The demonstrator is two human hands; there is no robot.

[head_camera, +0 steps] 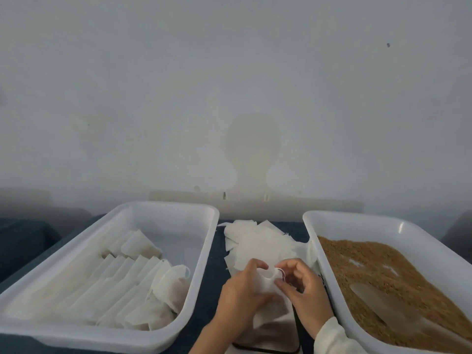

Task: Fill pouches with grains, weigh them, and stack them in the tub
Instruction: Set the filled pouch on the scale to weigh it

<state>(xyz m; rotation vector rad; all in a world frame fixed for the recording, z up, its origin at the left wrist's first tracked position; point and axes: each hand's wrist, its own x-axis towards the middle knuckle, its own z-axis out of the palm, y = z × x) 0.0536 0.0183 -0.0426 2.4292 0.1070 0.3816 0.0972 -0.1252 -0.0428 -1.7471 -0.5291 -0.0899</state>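
Note:
My left hand (241, 290) grips a small white cloth pouch (265, 282) at the bottom centre. My right hand (302, 284) pinches the pouch's drawstring at its mouth. Both hands hover above a flat scale (270, 338) with a dark rim, partly hidden by my arms. Behind the hands lies a loose pile of empty white pouches (258, 241). The white tub (163, 210) on the left holds rows of filled pouches (132, 290). On the right, a second white tub (383, 223) is filled with brown grains (370, 267), and a clear scoop (378, 302) lies in them.
The tubs stand on a dark blue table (212, 272) pushed against a pale wall (229, 85), which carries my shadow. Only a narrow strip of table lies between the two tubs, taken up by the pouch pile and the scale.

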